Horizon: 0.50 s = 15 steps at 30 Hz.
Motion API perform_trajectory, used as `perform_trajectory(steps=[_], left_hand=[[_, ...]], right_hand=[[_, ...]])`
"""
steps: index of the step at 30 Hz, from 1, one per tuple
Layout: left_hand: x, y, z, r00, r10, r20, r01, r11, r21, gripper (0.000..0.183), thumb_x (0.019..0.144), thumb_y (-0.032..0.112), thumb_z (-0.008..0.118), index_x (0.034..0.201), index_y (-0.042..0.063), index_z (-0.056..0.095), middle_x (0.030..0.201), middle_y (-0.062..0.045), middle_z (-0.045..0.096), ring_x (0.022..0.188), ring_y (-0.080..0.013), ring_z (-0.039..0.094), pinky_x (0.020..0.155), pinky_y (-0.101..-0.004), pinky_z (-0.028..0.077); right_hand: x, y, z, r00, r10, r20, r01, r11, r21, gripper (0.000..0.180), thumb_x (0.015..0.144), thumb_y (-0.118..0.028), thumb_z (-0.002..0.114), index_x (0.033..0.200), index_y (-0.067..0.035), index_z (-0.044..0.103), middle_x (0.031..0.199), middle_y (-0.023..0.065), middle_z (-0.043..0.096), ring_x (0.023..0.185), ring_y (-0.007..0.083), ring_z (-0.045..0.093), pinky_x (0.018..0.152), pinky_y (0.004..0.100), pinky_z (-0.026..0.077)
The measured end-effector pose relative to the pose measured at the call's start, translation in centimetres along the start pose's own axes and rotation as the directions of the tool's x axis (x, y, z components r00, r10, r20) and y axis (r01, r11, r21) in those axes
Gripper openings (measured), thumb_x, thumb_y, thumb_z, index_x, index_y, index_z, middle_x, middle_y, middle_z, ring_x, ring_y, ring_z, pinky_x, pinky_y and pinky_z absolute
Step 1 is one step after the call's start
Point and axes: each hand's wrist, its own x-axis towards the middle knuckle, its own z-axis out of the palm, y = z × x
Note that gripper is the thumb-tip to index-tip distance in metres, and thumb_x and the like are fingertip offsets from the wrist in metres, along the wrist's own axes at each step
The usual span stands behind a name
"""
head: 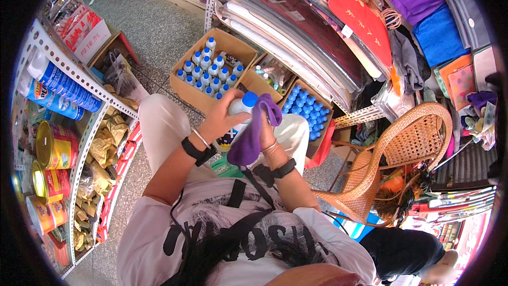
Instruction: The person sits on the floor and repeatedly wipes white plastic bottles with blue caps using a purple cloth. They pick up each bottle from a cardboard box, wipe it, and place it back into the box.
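My left hand [222, 117] is closed round the upper part of a white plastic bottle [238, 107] with a blue cap, held tilted above my lap. In my right hand [266, 131] is a purple cloth [254, 143], which hangs down over the bottle's side and hides part of its dark printed label. Beyond my knees, a cardboard box [178, 83] holds many upright bottles with blue caps. Right of it, a second cardboard box [319, 141] holds rows of blue-topped containers [305, 107]. Between these two stands a smaller box with mixed small items [274, 71].
Metal shelving [85, 147] with cans and paper-wrapped goods stands at left. Stacked flat packages [293, 28] fill a rack at upper right. A wicker chair [367, 182] stands at right, near a person in dark clothing [401, 250]. A green object [226, 167] lies below my hands.
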Motion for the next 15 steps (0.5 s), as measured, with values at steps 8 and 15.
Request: perform_trajectory(steps=[8, 15], left_hand=[[0.3, 1.5, 4.3, 0.888, 0.247, -0.389, 0.03, 0.812, 0.583, 0.034, 0.081, 0.026, 0.07, 0.094, -0.002, 0.059, 0.097, -0.016, 0.051, 0.092, -0.0352, 0.05, 0.081, -0.0423, 0.041], [0.0, 0.9, 3.5, 0.92, 0.076, -0.385, 0.02, 0.97, 0.241, 0.03, 0.074, 0.02, 0.078, 0.091, 0.0, 0.064, 0.097, -0.013, 0.052, 0.091, -0.0289, 0.052, 0.08, -0.0377, 0.043]], right_hand=[[0.2, 1.7, 1.9, 0.976, -0.214, -0.04, 0.211, 0.975, -0.074, 0.043, 0.102, -0.044, 0.041, 0.126, -0.009, 0.05, 0.114, 0.0023, 0.057, 0.101, 0.0138, 0.056, 0.088, 0.0301, 0.048], [-0.1, 1.8, 2.3, 0.994, -0.056, -0.089, 0.063, 0.995, 0.077, 0.037, 0.102, -0.039, 0.044, 0.124, -0.01, 0.052, 0.115, 0.0015, 0.057, 0.1, 0.0117, 0.056, 0.087, 0.0295, 0.049]])
